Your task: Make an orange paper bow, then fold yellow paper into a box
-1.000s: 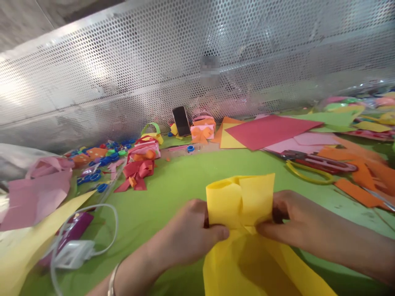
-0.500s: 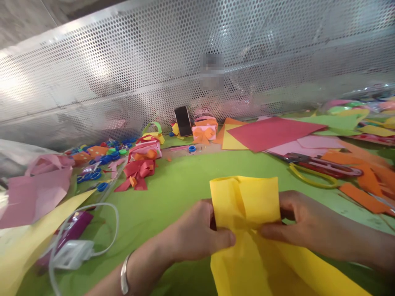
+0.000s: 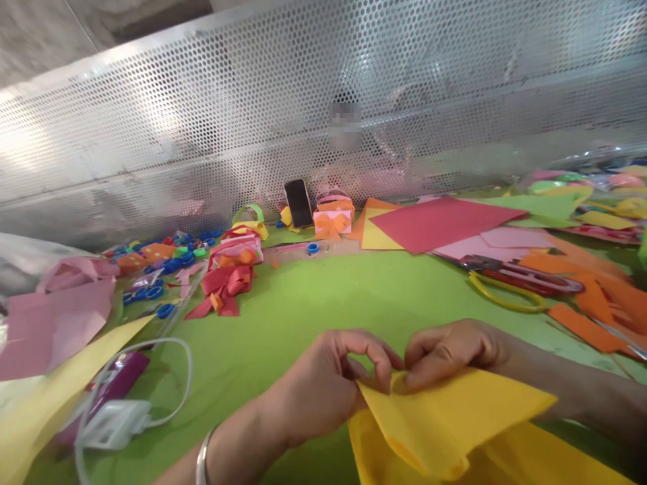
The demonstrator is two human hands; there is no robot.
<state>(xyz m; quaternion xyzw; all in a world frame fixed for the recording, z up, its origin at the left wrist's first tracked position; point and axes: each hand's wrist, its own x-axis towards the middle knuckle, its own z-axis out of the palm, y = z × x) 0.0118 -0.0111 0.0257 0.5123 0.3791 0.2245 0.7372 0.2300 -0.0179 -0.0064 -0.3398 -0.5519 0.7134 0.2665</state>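
A folded sheet of yellow paper (image 3: 455, 421) lies between my two hands at the lower middle, one flap bent over toward me and the rest running off the bottom edge. My left hand (image 3: 344, 377), with a silver bangle at the wrist, pinches the fold at its left end. Thumb and fingers of my right hand (image 3: 449, 353) grip the same fold just beside it, the fingertips of both hands almost meeting. The paper's underside and part of its far edge are hidden.
Scissors with yellow handles (image 3: 505, 293) and a red cutter (image 3: 526, 273) lie right, by orange scraps (image 3: 581, 327). Coloured sheets (image 3: 445, 222) and a phone (image 3: 298, 203) stand behind. Left are red paper bows (image 3: 227, 289) and a white charger (image 3: 116, 424) with cable. A perforated metal panel (image 3: 227, 101) closes the back.
The upright top of the yellow paper has been folded down toward me. Both hands have moved to the new top fold, their fingers closer together.
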